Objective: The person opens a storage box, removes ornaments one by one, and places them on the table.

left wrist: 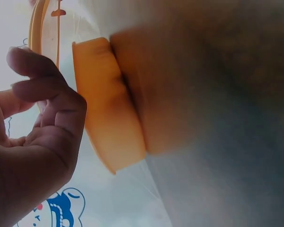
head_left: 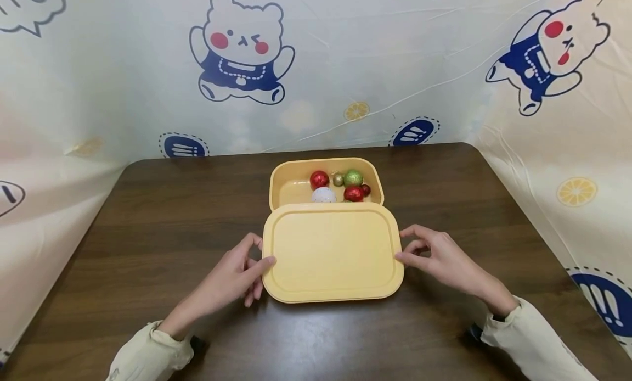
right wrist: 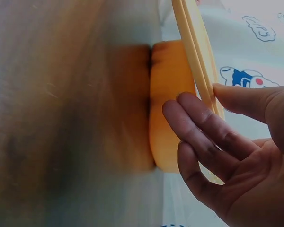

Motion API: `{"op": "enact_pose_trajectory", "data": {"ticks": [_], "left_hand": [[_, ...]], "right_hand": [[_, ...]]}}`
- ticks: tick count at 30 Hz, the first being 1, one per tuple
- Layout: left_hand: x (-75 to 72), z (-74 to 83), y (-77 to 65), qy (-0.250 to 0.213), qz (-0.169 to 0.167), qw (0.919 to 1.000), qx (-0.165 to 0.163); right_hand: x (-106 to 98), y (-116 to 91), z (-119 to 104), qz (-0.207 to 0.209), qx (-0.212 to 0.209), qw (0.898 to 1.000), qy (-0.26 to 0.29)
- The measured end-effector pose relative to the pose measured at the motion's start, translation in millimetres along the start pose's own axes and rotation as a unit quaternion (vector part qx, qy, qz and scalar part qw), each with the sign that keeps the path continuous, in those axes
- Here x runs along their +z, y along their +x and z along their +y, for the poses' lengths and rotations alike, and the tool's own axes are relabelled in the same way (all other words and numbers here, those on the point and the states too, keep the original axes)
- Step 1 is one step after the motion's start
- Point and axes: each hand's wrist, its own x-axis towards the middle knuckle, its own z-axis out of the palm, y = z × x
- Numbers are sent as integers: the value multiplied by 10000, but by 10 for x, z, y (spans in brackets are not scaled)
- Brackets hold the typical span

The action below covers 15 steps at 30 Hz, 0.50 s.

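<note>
My left hand [head_left: 232,275] pinches the left edge of a yellow rectangular lid [head_left: 336,255] with rounded corners. On the opposite side my right hand [head_left: 444,260] grips the lid's right edge between thumb and fingers. Behind it stands a matching yellow box [head_left: 288,193], whose near part the lid hides in the head view. Inside the box lie a red ball [head_left: 319,179], a green ball [head_left: 353,178], a white ball [head_left: 323,195], a red foil-like piece [head_left: 353,194] and smaller balls. Both wrist views show the lid [right wrist: 195,56] raised off the table, tilted against the box [left wrist: 104,104].
A dark brown wooden table [head_left: 148,233] carries the box near its far edge. Pale cloth [head_left: 336,57] printed with cartoon bears and orange slices hangs behind the table and along its sides.
</note>
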Motion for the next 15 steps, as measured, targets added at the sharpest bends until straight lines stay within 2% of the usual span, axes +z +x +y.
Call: {"op": "enact_pose_trajectory", "data": {"ticks": [10, 15], "left_hand": [[87, -70, -78, -35, -409, 9989, -221], [106, -91, -86, 17, -573, 9981, -221]], "right_hand": [[103, -107, 86, -254, -164, 9995, 62], [121, -130, 120, -421, -194, 9988, 129]]}}
